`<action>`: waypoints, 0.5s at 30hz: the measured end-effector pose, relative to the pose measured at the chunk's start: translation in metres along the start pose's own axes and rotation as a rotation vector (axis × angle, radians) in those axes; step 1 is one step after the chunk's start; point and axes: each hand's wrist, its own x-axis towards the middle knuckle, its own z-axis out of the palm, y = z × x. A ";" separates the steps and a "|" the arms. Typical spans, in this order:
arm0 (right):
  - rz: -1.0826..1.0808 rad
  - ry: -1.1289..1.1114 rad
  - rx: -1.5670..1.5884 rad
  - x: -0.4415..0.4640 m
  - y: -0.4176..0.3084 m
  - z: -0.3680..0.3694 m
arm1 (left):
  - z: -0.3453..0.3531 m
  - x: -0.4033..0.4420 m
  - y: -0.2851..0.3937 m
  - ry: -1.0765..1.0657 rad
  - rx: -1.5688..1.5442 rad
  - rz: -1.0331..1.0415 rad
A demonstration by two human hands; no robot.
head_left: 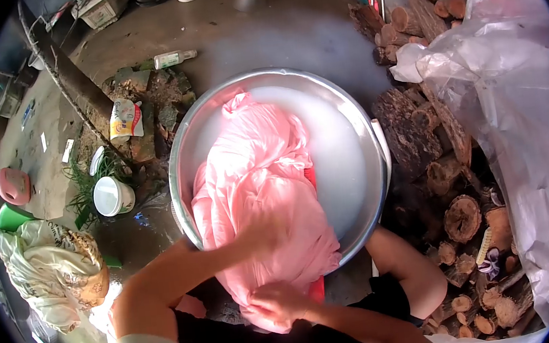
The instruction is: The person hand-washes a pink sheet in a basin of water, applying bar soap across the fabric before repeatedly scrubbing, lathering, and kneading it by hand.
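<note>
A large pink cloth (255, 147) lies bunched in a round metal basin (191, 234) and hangs over its near rim. Under the cloth, parts of a red board (316, 290) show at its right side. My left hand (261, 234) is over the middle of the cloth, smeared by motion, so its fingers cannot be made out. Near the basin's front edge, my right hand (280, 302) has its fingers closed on the cloth's lower end. Cloudy whitish water (337, 158) fills the basin's right part.
Stacked firewood (461, 219), partly under plastic sheeting (474, 97), stands close on the right. To the left are a white tub (114, 196), a glass bottle (175, 59), a pink jug (12, 185) and a heap of light cloth (47, 269). A thin pole (64, 80) leans there.
</note>
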 end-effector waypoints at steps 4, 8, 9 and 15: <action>0.654 0.327 0.398 0.042 0.033 -0.052 | -0.018 -0.066 0.031 -0.057 -0.337 -0.038; 0.681 0.269 -0.162 0.130 0.138 -0.078 | -0.037 -0.052 0.028 -0.085 -0.152 0.167; 0.680 0.281 -0.281 0.135 0.166 -0.062 | -0.040 -0.046 0.028 -0.179 -0.240 0.095; 0.697 -0.182 -0.415 0.152 0.181 -0.028 | -0.060 -0.045 -0.003 0.104 -1.388 -0.491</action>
